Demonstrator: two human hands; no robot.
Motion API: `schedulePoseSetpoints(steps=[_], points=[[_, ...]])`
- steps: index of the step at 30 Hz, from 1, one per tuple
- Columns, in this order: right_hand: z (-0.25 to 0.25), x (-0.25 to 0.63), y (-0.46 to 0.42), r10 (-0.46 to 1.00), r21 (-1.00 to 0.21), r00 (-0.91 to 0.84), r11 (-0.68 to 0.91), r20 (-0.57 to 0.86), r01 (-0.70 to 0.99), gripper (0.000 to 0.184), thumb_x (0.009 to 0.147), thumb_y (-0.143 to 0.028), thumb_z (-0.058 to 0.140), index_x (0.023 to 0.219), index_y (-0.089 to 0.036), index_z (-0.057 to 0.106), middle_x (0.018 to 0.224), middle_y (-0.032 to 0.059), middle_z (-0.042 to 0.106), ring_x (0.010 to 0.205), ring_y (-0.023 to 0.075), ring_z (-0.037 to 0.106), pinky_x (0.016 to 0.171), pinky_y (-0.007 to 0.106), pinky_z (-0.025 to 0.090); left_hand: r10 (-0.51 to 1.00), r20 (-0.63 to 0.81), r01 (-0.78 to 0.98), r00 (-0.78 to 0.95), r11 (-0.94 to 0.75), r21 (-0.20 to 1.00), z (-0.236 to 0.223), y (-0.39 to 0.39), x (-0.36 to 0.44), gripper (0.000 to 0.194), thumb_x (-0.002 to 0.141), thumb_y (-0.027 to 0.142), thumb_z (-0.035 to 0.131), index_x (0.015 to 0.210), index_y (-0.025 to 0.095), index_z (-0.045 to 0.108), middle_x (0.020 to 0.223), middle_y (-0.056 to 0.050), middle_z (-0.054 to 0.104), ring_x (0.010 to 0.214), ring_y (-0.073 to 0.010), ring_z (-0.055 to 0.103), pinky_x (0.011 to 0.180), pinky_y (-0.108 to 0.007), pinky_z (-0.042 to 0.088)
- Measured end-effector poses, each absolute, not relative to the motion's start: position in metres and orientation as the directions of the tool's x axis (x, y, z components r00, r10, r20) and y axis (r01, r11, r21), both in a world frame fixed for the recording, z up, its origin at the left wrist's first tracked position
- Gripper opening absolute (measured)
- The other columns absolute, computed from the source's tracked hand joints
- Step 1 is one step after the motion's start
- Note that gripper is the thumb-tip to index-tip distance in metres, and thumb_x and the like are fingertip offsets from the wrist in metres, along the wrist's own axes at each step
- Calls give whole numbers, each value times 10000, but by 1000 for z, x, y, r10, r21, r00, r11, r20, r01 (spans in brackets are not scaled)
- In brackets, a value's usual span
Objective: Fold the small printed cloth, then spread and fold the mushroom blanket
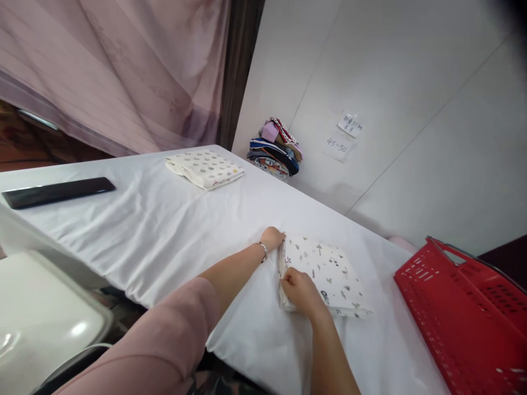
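Note:
A folded white cloth with small dark prints (329, 271) lies on the white-covered table (164, 230), near its front edge. My left hand (272, 238) grips the cloth's far left corner, fingers curled under the edge. My right hand (300, 289) is closed on the near left edge of the same cloth. A bracelet circles my left wrist, and a pink sleeve covers my left upper arm.
A second folded cloth with grey prints (205, 168) sits at the table's far side. A dark flat bar (57, 192) lies at the left. A red plastic basket (473, 312) stands at the right. A pile of coloured fabrics (275, 148) rests against the wall.

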State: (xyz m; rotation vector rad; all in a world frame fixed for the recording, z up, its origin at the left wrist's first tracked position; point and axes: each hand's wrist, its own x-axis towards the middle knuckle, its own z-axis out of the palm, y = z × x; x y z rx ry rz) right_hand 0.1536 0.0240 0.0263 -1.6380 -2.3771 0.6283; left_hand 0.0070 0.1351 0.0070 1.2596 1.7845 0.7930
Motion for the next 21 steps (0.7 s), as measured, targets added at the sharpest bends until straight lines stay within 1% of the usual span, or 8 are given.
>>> schedulePoseSetpoints(steps=[4,10,12,14,17,19,21], points=[[27,153,24,925,-436,-371,299,-88,849,137,762,-216,477,631,-198,443,578,-34,510,573,108,427,524,221,229,949,-248,476,-196,313,822,5,140,7,170,698,303,605,712,137,636,802,-93,673,744,-177,617,590,-224,409],[31,156,25,927,-514,-356,250,-117,820,151,753,-243,484,612,-200,454,575,-35,514,545,102,419,510,214,241,967,-191,477,-168,250,843,5,129,7,227,751,358,572,738,146,650,801,-81,675,749,-177,617,613,-226,418],[30,157,26,927,-540,-357,242,-117,806,153,754,-267,493,618,-199,477,574,-32,521,541,101,426,508,213,254,975,-162,466,-152,215,858,6,119,7,267,780,389,541,810,150,657,840,-72,677,753,-166,612,618,-221,422],[29,159,27,926,-567,-360,237,-114,789,157,752,-283,498,622,-197,492,569,-32,530,534,100,436,508,212,271,982,-140,453,-130,184,872,7,105,6,304,798,399,519,931,156,643,878,-57,675,726,-148,606,606,-214,424],[26,162,30,918,-650,-366,186,-152,737,140,747,-276,488,636,-194,510,533,-37,531,499,92,452,496,206,302,989,-117,444,-90,145,884,8,81,4,353,796,382,527,1071,172,593,907,-31,667,677,-122,591,595,-208,426],[26,166,32,899,-738,-383,109,-213,666,115,742,-265,477,676,-190,533,514,-44,530,446,83,444,462,202,307,995,-88,454,-46,99,886,8,61,2,357,783,371,545,1086,185,586,925,-18,657,675,-112,584,611,-208,432],[28,171,34,883,-825,-399,23,-248,565,124,738,-277,475,740,-185,557,532,-44,548,402,74,433,419,196,296,1000,-28,482,8,21,876,7,40,2,349,776,359,552,1084,198,585,949,-11,644,678,-106,578,639,-215,442]])
